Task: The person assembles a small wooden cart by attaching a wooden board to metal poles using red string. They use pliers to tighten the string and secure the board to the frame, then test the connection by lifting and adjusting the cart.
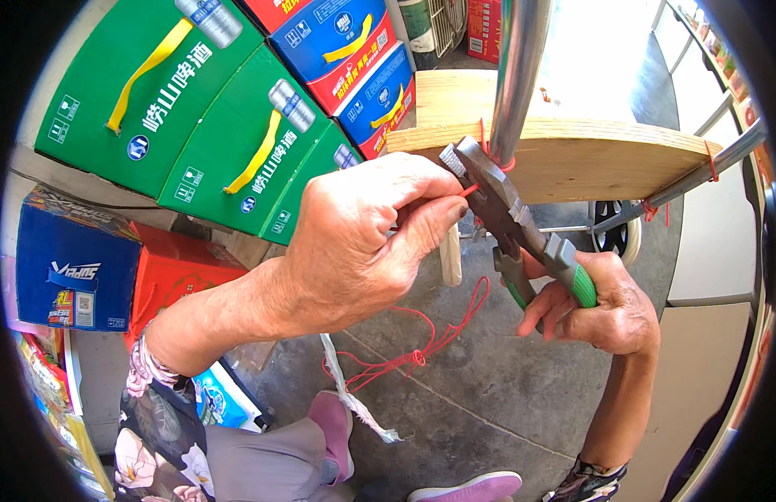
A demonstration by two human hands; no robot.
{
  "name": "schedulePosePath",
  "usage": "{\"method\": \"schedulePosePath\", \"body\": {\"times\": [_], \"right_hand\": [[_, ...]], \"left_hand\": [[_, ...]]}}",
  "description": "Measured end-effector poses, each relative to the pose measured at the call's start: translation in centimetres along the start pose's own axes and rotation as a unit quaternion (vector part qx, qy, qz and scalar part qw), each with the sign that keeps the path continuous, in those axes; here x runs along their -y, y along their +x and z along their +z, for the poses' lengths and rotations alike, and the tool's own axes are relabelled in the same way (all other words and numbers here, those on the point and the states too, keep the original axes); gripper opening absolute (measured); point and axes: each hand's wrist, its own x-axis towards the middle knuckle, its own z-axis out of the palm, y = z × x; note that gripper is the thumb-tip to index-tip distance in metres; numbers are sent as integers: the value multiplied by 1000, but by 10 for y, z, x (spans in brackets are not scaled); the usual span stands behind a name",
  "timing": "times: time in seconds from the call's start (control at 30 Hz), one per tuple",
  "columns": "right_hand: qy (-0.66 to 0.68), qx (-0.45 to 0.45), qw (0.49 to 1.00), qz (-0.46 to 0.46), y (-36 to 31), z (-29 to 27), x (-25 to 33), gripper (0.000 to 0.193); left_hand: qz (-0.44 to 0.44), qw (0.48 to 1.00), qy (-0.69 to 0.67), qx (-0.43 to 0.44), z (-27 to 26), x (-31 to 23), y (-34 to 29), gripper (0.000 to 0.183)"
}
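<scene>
Red string (421,356) trails from our left hand (363,243), whose grip pinches its upper end just beside the metal pole (517,75). Our right hand (605,305) wraps tight round the green handles of pliers (509,213), their nose reaching up to the pole where it meets the wooden board (589,155).

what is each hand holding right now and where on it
The right hand grips the pliers by their green handles. The left hand pinches the red string near the metal pole.
</scene>
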Motion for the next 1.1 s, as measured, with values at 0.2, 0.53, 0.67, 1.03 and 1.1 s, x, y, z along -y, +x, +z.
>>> {"method": "schedulePosePath", "body": {"times": [0.2, 0.53, 0.67, 1.03, 1.1], "right_hand": [[-117, 5, 993, -5, 6, -12, 9, 30], [-108, 11, 994, -23, 8, -11, 8, 39], [14, 67, 998, 15, 6, -13, 9, 38], [-54, 22, 995, 75, 3, -5, 9, 24], [-92, 4, 994, 63, 2, -2, 9, 20]], "left_hand": [[-156, 970, -186, 29, 0, -2, -1, 14], [-134, 974, -176, 48, -2, 8, -1, 17], [-143, 972, -176, 60, -3, 7, 0, 16], [-144, 971, -174, 74, -7, 9, 3, 13], [-140, 970, -179, 80, -8, 10, 4, 12]]}}
